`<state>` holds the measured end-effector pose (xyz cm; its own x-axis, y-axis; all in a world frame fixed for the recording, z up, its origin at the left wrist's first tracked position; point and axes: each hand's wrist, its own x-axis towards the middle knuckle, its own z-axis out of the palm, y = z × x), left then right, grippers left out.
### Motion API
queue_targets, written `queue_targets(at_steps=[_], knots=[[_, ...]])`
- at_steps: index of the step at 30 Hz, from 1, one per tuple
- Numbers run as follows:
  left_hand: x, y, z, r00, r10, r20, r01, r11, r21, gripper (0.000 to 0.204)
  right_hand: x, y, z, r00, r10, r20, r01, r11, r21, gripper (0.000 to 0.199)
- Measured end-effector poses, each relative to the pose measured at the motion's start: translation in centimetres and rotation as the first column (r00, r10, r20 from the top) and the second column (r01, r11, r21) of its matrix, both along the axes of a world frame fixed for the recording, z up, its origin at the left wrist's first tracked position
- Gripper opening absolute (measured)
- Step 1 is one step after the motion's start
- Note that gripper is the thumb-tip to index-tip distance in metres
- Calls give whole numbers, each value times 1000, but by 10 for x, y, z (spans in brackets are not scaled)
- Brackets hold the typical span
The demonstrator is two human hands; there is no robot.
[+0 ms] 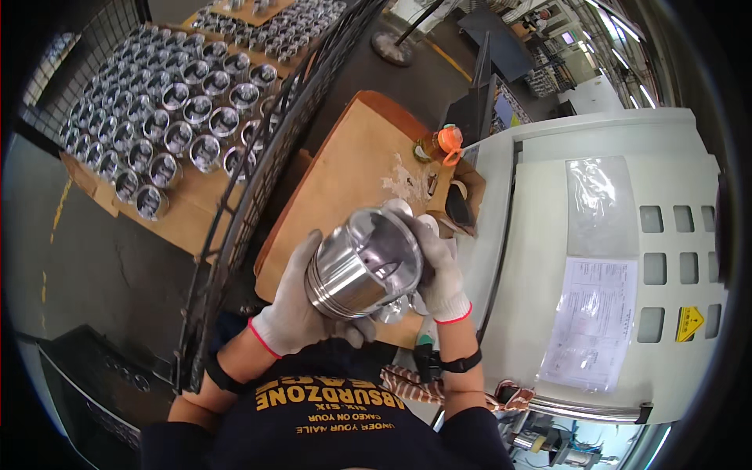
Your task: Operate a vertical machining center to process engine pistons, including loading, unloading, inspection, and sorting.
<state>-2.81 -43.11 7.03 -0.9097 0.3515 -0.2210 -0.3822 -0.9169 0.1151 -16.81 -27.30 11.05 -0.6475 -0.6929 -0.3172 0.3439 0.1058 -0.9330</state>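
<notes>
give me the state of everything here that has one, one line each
shiny metal piston: held up in both hands, tilted, open hollow end toward the camera
left hand: white glove, fingers wrapped round the piston's ringed side
right hand: white glove, gripping the piston's rim
orange-capped bottle: capped, on the wooden table
shiny pistons on the pallet: standing in rows, open ends up
</notes>
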Motion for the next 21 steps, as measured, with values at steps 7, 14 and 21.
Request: queue_targets(at_steps=[7,14,21], knots=[[-15,1,-30,980,46,193,64,847,-528,87,-29,-21,-30,971,234,54,-202,674,710,51],[-32,9,-85,941,292,171,-147,808,-570,78,-133,-44,-125,966,257,11,-223,812,540,36],[0,7,-92,880,393,265,-132,741,-659,71,-286,-115,-245,633,410,-656,351,603,716,38]])
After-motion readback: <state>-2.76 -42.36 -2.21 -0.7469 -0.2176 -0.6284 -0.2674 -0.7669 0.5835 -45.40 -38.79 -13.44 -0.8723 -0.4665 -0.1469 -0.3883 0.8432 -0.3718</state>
